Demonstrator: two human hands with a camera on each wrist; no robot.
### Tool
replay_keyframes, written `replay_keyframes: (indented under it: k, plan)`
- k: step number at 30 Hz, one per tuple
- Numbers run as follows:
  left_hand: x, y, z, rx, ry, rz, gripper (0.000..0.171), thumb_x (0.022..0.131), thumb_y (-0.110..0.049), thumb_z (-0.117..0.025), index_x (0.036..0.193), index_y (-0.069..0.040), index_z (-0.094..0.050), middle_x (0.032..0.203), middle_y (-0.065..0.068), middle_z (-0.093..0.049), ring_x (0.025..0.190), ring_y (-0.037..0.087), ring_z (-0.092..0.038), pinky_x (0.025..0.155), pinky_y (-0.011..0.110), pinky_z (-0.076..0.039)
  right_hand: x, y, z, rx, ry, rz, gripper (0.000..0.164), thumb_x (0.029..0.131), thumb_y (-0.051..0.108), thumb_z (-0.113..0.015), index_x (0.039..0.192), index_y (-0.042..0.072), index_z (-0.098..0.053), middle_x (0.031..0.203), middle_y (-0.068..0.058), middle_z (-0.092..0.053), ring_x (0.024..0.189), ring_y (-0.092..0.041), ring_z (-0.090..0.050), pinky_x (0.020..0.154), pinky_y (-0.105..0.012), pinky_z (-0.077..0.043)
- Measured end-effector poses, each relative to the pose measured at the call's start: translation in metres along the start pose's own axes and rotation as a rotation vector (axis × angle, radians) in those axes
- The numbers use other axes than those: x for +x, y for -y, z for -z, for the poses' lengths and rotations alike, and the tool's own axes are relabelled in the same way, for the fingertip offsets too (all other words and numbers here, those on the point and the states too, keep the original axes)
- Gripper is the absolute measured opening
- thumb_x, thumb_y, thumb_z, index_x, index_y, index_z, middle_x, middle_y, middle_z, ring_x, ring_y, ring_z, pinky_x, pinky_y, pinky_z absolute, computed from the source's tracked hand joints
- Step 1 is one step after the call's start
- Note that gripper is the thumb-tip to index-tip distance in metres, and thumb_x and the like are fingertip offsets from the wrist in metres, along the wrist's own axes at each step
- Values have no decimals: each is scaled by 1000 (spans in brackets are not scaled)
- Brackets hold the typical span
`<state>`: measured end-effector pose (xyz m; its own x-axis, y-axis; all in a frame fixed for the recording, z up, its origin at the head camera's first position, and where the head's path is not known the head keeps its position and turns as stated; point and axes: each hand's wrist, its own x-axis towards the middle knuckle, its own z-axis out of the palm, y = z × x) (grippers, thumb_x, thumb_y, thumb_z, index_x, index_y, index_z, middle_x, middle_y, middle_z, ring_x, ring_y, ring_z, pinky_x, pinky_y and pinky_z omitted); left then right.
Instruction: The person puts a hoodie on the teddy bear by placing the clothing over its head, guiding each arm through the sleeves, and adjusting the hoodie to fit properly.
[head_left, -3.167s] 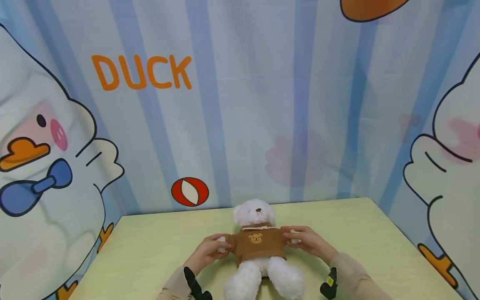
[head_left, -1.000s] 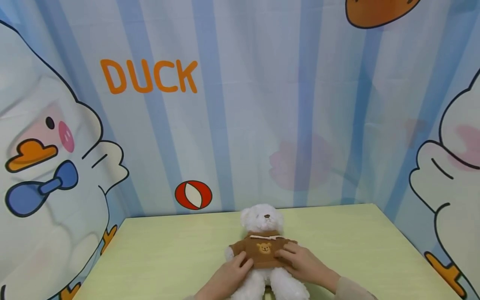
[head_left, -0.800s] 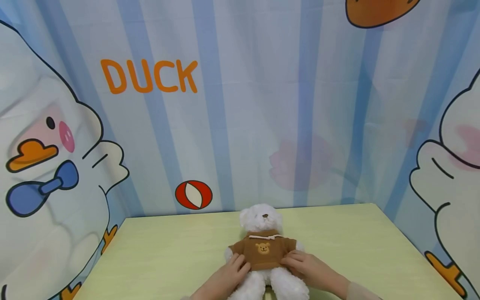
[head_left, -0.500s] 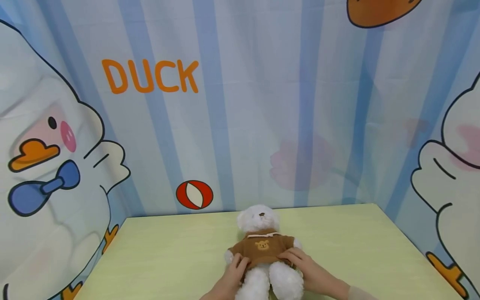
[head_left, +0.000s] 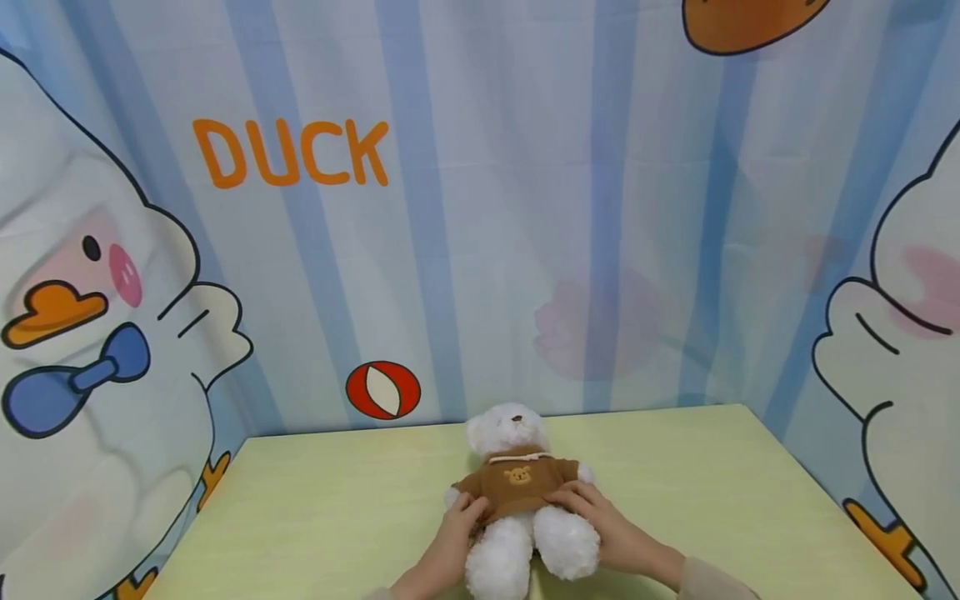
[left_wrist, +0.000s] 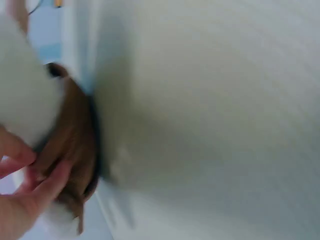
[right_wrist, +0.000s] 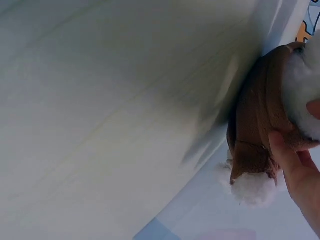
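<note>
A white plush teddy bear (head_left: 504, 546) lies on its back on the table, head toward the far edge. It wears a brown sweater (head_left: 517, 497) with a small bear face on the chest. At the lower left corner of the sweater, my left hand (head_left: 452, 537) pinches the hem; the left wrist view shows thumb and fingers on the brown cloth (left_wrist: 75, 142). My right hand (head_left: 617, 527) grips the opposite side of the hem, its thumb (right_wrist: 286, 155) pressed on the sweater in the right wrist view. The bear's legs stick out between my hands.
A pale yellow-green table (head_left: 337, 492) carries the bear near its middle. Behind and at both sides hangs a blue-striped curtain (head_left: 510, 208) printed with ducks, a red ball and the word DUCK.
My hands have left the bear's arms and come down to the sweater's hem. Over the last half second the hem and legs have shifted slightly away from me.
</note>
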<state>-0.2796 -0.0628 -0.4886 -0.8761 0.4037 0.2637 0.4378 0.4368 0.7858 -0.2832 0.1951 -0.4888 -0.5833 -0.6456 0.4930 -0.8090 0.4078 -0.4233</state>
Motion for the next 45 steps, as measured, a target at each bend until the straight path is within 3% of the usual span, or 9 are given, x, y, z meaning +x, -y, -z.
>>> replay_keyframes:
  k: [3, 7, 9, 14, 18, 23, 29, 36, 45]
  plan:
    - [-3, -4, 15, 119, 45, -103, 17, 80, 6, -49, 87, -6, -60, 77, 8, -56, 62, 0, -46, 54, 15, -43, 2, -2, 10, 71, -15, -27, 38, 82, 15, -63, 119, 9, -52, 112, -6, -53, 97, -16, -53, 70, -26, -49]
    - [12, -20, 32, 147, 17, -41, 13, 83, -3, -51, 82, -4, -64, 66, 8, -62, 48, 1, -49, 45, 18, -42, 17, -12, 27, 43, -136, -162, 26, 83, -5, -52, 104, 8, -60, 97, -8, -63, 83, -20, -60, 60, -23, -49]
    - [26, -27, 37, 249, -32, -60, 13, 86, -8, -52, 82, -4, -64, 65, 5, -61, 47, 3, -47, 44, 18, -41, 29, -20, 32, -2, -160, -255, 22, 86, -2, -50, 103, 6, -61, 98, -11, -64, 85, -25, -60, 65, -26, -49]
    - [63, -30, 31, 563, -42, -200, 13, 85, -18, -59, 92, -9, -65, 85, 3, -60, 70, 12, -54, 60, 22, -44, 53, -37, 31, 66, 16, -424, 25, 91, 10, -48, 112, -1, -55, 108, -20, -60, 97, -34, -57, 75, -38, -49]
    - [73, -23, 20, 665, 30, -261, 14, 84, -20, -60, 95, -12, -64, 89, 3, -59, 76, 16, -48, 63, 23, -41, 62, -48, 21, 116, 106, -457, 25, 90, 13, -51, 110, -1, -54, 101, -21, -61, 91, -32, -60, 71, -35, -50]
    - [73, -16, 13, 690, 0, -274, 10, 85, -17, -59, 94, -14, -62, 83, 3, -55, 69, 12, -38, 56, 19, -35, 68, -51, 15, 17, 45, -405, 10, 86, 12, -57, 92, 6, -61, 83, -7, -63, 74, -19, -58, 63, -25, -45]
    - [72, -13, 15, 662, 5, -317, 10, 90, -11, -51, 95, -10, -59, 77, 3, -47, 68, 12, -30, 59, 19, -27, 79, -37, 21, -213, -6, -370, 5, 82, 18, -62, 79, 17, -66, 69, 7, -60, 64, -9, -50, 60, -29, -33]
    - [62, -14, 23, 483, 31, -286, 7, 88, -11, -54, 82, -9, -56, 76, 3, -44, 71, 10, -34, 66, 22, -28, 85, -6, 34, 15, 77, -352, 12, 84, 12, -59, 87, 4, -67, 66, -6, -65, 50, -5, -51, 47, -20, -41]
    - [22, -22, 26, 352, 143, -323, 5, 87, -13, -56, 85, -9, -58, 84, 1, -49, 74, 5, -49, 65, 13, -43, 60, 16, 43, 205, 212, -275, 18, 88, 19, -55, 96, 7, -66, 84, -7, -68, 66, -5, -57, 57, -20, -45]
